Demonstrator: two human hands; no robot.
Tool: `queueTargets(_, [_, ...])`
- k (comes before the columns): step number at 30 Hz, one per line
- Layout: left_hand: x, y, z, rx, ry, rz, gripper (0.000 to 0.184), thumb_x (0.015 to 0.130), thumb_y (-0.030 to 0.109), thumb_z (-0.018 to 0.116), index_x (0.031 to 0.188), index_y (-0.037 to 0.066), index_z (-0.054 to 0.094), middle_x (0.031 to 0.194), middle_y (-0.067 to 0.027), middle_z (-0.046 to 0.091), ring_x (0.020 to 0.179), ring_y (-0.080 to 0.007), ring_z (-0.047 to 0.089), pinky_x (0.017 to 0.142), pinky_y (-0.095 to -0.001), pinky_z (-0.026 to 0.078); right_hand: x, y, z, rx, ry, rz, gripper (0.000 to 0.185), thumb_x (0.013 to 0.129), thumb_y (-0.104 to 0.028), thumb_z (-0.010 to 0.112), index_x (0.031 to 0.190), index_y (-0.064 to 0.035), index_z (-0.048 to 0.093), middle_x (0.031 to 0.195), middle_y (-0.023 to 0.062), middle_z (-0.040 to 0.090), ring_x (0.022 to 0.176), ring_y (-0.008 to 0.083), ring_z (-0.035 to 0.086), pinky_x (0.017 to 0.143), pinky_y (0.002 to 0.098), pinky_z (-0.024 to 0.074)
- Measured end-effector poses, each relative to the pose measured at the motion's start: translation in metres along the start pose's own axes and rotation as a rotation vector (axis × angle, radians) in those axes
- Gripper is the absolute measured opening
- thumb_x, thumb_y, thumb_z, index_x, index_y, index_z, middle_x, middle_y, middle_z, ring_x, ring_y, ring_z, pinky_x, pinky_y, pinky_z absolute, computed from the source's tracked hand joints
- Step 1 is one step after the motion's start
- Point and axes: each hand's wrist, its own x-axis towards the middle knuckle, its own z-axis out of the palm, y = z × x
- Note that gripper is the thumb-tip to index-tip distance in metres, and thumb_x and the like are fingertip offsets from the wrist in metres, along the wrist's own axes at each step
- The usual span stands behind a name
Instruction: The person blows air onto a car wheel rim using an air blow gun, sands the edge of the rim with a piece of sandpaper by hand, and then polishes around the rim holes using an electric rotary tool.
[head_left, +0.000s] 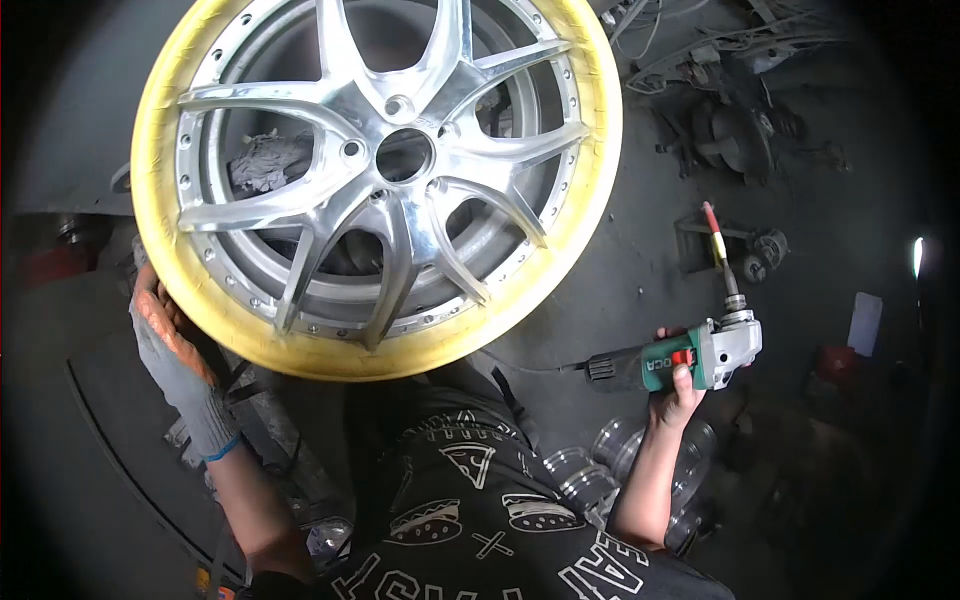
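Observation:
A polished alloy wheel rim (410, 240), its outer lip wrapped in yellow tape, fills the upper middle of the view. My left hand (172, 335), in a grey glove with an orange palm, is curled against the lower left edge of the rim, with its fingertips partly hidden. To the right of the wheel, my bare right hand (678, 395) grips a green and black angle grinder (675, 360), thumb at the red switch. From the grinder head extends a slim shaft with a red and yellow tip (714, 230), apart from the wheel. I cannot tell whether it is spinning.
A power cord (530, 368) trails from the grinder's back end toward my body. Several shiny metal rims (620, 455) lie below my right arm. Dark machine parts (735, 135) and tangled cables (690, 60) occupy the upper right. A crumpled grey cloth (270, 160) shows through the spokes.

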Motion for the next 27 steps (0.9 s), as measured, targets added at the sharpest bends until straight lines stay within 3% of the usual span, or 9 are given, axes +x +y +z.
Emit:
queueTargets(3, [-0.002, 0.048, 0.037, -0.216, -0.148, 0.154, 0.046, 0.104, 0.033, 0.033, 0.140, 0.005, 0.039, 0.130, -0.0085, 0.050, 0.115, -0.0138, 0.050, 0.095, -0.0253, 0.042, 0.005, -0.007, 0.011, -0.001, 0.000, -0.039, 0.066, 0.078, -0.029, 0.075, 0.130, -0.0008, 0.046, 0.116, 0.0171, 0.058, 0.109, 0.0341, 0.059, 0.102, 0.0506, 0.0431])
queueTargets(10, [-0.005, 0.047, 0.038, -0.980, -0.191, -0.385, 0.033, 0.101, 0.024, 0.048, 0.127, 0.003, 0.047, 0.105, -0.0034, 0.056, 0.092, -0.0092, 0.056, 0.082, -0.0228, 0.049, 0.022, -0.004, 0.010, 0.076, -0.016, 0.013, 0.066, 0.083, -0.041, 0.069, 0.129, 0.0003, 0.047, 0.118, 0.0169, 0.060, 0.114, 0.0350, 0.056, 0.106, 0.0500, 0.0359])
queueTargets(13, [0.002, 0.035, 0.039, -0.700, -0.059, -0.305, 0.031, 0.101, 0.025, 0.049, 0.122, 0.003, 0.049, 0.102, -0.0024, 0.056, 0.088, -0.0085, 0.055, 0.078, -0.0219, 0.047, 0.053, 0.005, 0.002, 0.181, -0.158, -0.009, 0.063, 0.084, -0.042, 0.066, 0.128, -0.0003, 0.050, 0.117, 0.0160, 0.061, 0.114, 0.0350, 0.056, 0.112, 0.0512, 0.0275])
queueTargets(16, [-0.005, 0.036, 0.035, -0.394, -0.100, -0.086, 0.036, 0.100, 0.025, 0.052, 0.125, -0.001, 0.050, 0.110, -0.0044, 0.060, 0.094, -0.0103, 0.059, 0.090, -0.0234, 0.046, 0.090, 0.005, 0.000, 0.280, -0.339, 0.025, 0.065, 0.084, -0.044, 0.066, 0.128, 0.0010, 0.049, 0.117, 0.0177, 0.062, 0.119, 0.0390, 0.053, 0.113, 0.0554, 0.0223])
queueTargets(20, [-0.007, 0.009, 0.024, -0.109, -0.040, 0.127, 0.044, 0.100, 0.020, 0.048, 0.136, -0.004, 0.040, 0.134, -0.0128, 0.052, 0.123, -0.0168, 0.050, 0.104, -0.0288, 0.040, 0.138, 0.017, 0.018, 0.497, -0.383, 0.098, 0.069, 0.081, -0.052, 0.066, 0.125, -0.0005, 0.055, 0.114, 0.0193, 0.065, 0.127, 0.0450, 0.043, 0.110, 0.0607, 0.0231])
queueTargets(22, [-0.014, 0.010, 0.024, -0.228, -0.007, -0.058, 0.047, 0.100, 0.021, 0.046, 0.139, -0.004, 0.037, 0.140, -0.0139, 0.047, 0.128, -0.0183, 0.046, 0.109, -0.0303, 0.035, 0.165, 0.027, 0.033, 0.721, -0.415, 0.172, 0.073, 0.080, -0.055, 0.067, 0.123, 0.0027, 0.054, 0.114, 0.0194, 0.064, 0.130, 0.0467, 0.039, 0.107, 0.0635, 0.0279])
queueTargets(24, [-0.001, -0.015, 0.014, -0.443, -0.057, -0.057, 0.043, 0.100, 0.026, 0.048, 0.132, -0.004, 0.046, 0.130, -0.0111, 0.055, 0.117, -0.0172, 0.053, 0.101, -0.0282, 0.042, 0.187, 0.039, 0.051, 0.849, -0.451, 0.223, 0.075, 0.078, -0.057, 0.068, 0.118, 0.0043, 0.055, 0.110, 0.0195, 0.062, 0.128, 0.0473, 0.040, 0.099, 0.0646, 0.0384])
queueTargets(26, [-0.009, 0.036, 0.040, -0.096, 0.113, -0.089, 0.039, 0.100, 0.029, 0.051, 0.119, -0.004, 0.056, 0.111, -0.0068, 0.062, 0.099, -0.0137, 0.059, 0.086, -0.0269, 0.047, 0.197, 0.053, 0.070, 0.946, -0.442, 0.293, 0.071, 0.078, -0.055, 0.069, 0.115, 0.0043, 0.057, 0.110, 0.0207, 0.062, 0.124, 0.0468, 0.045, 0.096, 0.0646, 0.0414])
queueTargets(27, [-0.013, 0.043, 0.050, -0.139, 0.180, -0.012, 0.038, 0.099, 0.032, 0.054, 0.108, -0.004, 0.061, 0.096, -0.0032, 0.062, 0.085, -0.0104, 0.057, 0.075, -0.0272, 0.047, 0.199, 0.059, 0.078, 0.963, -0.447, 0.292, 0.069, 0.078, -0.054, 0.069, 0.113, 0.0043, 0.057, 0.108, 0.0214, 0.062, 0.123, 0.0463, 0.046, 0.095, 0.0640, 0.0426])
